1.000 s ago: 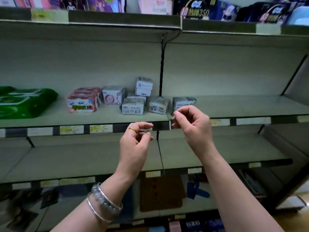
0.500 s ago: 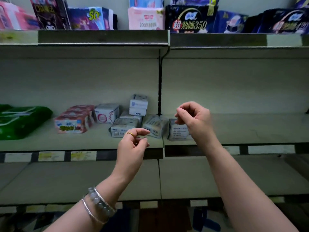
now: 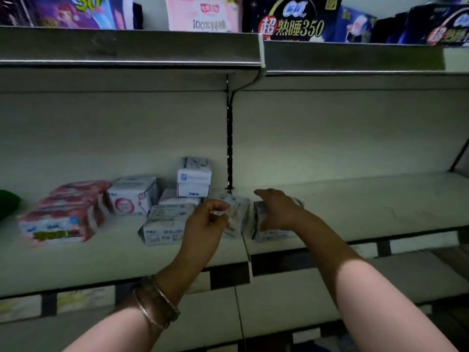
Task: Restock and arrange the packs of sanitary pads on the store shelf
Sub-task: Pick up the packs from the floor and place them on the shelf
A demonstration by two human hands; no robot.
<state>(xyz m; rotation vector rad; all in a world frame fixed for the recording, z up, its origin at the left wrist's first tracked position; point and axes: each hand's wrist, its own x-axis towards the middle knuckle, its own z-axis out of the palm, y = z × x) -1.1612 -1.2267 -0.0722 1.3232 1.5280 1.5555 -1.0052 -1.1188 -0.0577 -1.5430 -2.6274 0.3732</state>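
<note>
Fingers of my left hand are loosely curled, forefinger tip close to the thumb, right in front of the middle pack. Whether they nip its wrapper or only hover I cannot tell (the blur eats it). Over on the other side, my right hand is laid over the top of the right pack, fingers stretched out leftwards, not wrapped round it.

Both packs stand on the middle shelf, either side of the seam below the slotted post. Left of them: a flat grey-white pack at the front, a stacked pack behind, a pack with a pink ring, then the pink packs.

Pale metal boards, dim light, dark packs up on the top shelf. Right of my right hand lies a long stretch of open board; the front lip sits below my wrists.

Half a second ago both hands hung pinched in front of that lip; now they are in over the board, at the packs.
</note>
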